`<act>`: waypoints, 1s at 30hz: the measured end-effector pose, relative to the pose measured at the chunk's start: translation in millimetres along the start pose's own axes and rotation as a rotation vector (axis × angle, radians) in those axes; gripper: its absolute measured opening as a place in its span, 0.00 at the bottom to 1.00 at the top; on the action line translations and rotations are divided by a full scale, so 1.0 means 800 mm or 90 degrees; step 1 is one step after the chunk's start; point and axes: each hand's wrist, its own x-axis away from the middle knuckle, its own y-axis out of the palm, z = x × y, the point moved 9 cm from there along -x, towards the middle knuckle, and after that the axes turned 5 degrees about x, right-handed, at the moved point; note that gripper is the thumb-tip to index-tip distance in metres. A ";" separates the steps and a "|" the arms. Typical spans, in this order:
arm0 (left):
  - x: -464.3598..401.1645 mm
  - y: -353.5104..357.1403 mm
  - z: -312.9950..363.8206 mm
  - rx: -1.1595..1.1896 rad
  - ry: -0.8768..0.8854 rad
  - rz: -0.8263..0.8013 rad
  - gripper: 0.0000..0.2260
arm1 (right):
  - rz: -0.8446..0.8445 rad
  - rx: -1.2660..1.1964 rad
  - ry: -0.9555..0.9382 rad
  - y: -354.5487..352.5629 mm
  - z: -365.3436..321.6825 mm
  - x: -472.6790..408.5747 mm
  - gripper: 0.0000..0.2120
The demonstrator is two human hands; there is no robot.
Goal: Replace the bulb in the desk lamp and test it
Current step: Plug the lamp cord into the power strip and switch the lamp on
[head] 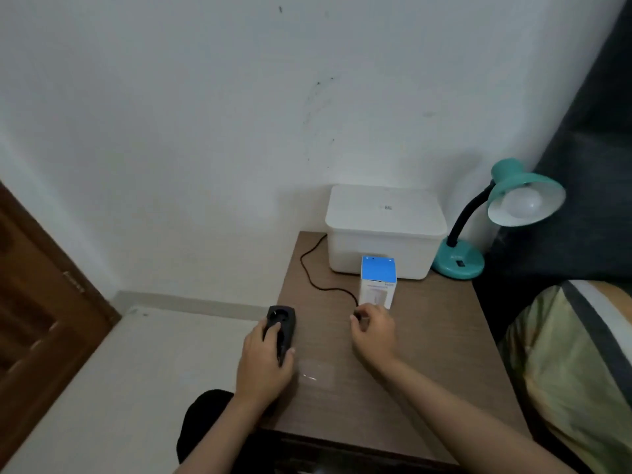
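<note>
A teal desk lamp stands at the table's back right corner, its shade tilted toward me with a white bulb inside, unlit. Its black cord runs across the brown table to my right hand, which pinches the cord's plug end. My left hand grips a black power strip at the table's left edge, a socket facing up. A blue and white bulb box stands upright just beyond my right hand.
A white lidded plastic box sits against the wall behind the bulb box. A brown door is at the left. A bed with a striped pillow borders the table on the right.
</note>
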 end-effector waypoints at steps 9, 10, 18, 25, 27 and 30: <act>0.026 -0.006 -0.023 0.071 -0.036 0.063 0.21 | 0.001 -0.006 0.192 0.029 0.016 -0.006 0.06; 0.026 -0.006 -0.024 0.074 -0.036 0.067 0.21 | 0.002 -0.018 0.208 0.030 0.018 -0.006 0.06; 0.029 -0.008 -0.025 0.089 -0.031 0.097 0.21 | -0.040 -0.293 0.318 0.049 -0.002 0.013 0.08; 0.030 -0.010 -0.024 0.091 -0.033 0.109 0.22 | -0.139 -0.498 0.361 0.073 -0.040 0.018 0.06; 0.030 -0.009 -0.025 0.092 -0.036 0.109 0.22 | -0.151 -0.487 0.327 0.074 -0.052 0.018 0.05; 0.030 -0.009 -0.026 0.094 -0.036 0.113 0.22 | -0.116 -0.462 0.277 0.071 -0.067 0.013 0.01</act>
